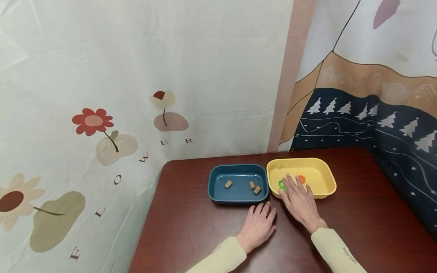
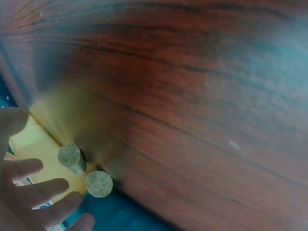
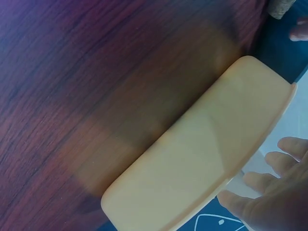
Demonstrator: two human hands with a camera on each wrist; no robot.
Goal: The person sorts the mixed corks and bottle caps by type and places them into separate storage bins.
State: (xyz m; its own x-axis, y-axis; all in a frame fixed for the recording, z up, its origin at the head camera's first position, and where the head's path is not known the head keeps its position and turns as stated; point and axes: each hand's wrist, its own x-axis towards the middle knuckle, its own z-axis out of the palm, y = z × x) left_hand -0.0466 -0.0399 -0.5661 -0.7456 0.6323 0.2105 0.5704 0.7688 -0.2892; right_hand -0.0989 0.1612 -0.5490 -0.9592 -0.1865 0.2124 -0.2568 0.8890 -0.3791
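My left hand point(image 1: 257, 229) is over the table just in front of the blue tray point(image 1: 239, 201), palm down, fingers loosely spread. In the left wrist view, two corks point(image 2: 72, 158) show close beside its fingers; the head view hides them. Three corks point(image 1: 228, 184) lie inside the blue tray. My right hand point(image 1: 301, 201) reaches across the near rim of the yellow tray point(image 1: 317, 170), its fingers relaxed and apart. Beside its fingertips are small round green pieces point(image 1: 282, 185) and an orange piece point(image 1: 302, 179), partly covered by the hand.
The two trays stand side by side near the back edge of the dark red-brown table point(image 1: 184, 212). A printed cloth point(image 1: 222, 76) with flowers hangs behind it, and a mountain-and-tree pattern point(image 1: 341, 121) covers the right side.
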